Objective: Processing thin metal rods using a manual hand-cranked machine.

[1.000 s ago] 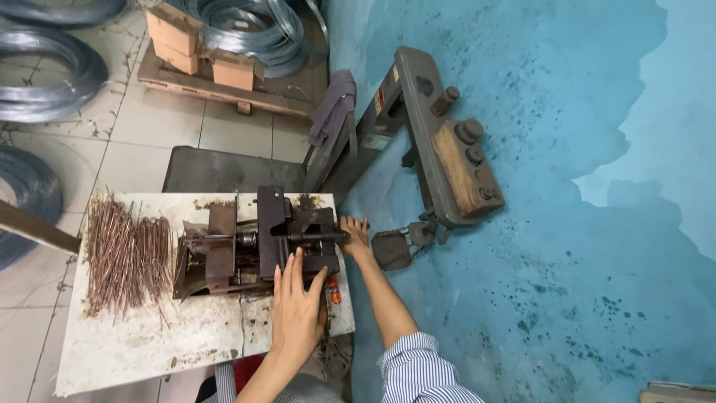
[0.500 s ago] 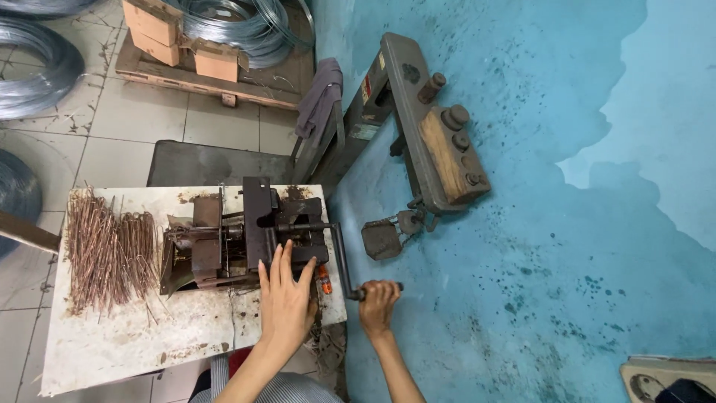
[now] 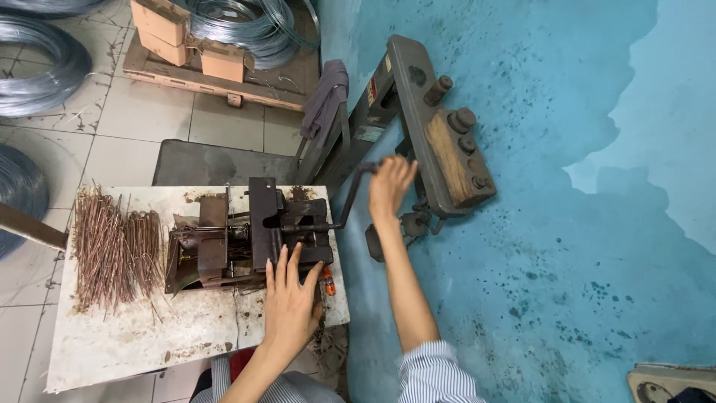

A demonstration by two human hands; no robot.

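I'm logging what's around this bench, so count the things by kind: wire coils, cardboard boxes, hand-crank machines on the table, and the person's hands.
Wire coils: 4, at and
Cardboard boxes: 2, at and
Hand-crank machine: 1
Hands: 2, left hand and right hand
Total: 9

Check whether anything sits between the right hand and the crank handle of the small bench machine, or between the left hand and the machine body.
Nothing visible does. The right hand is closed directly on the crank handle, and the left hand lies flat against the machine on the white table, fingers spread, with no object between.
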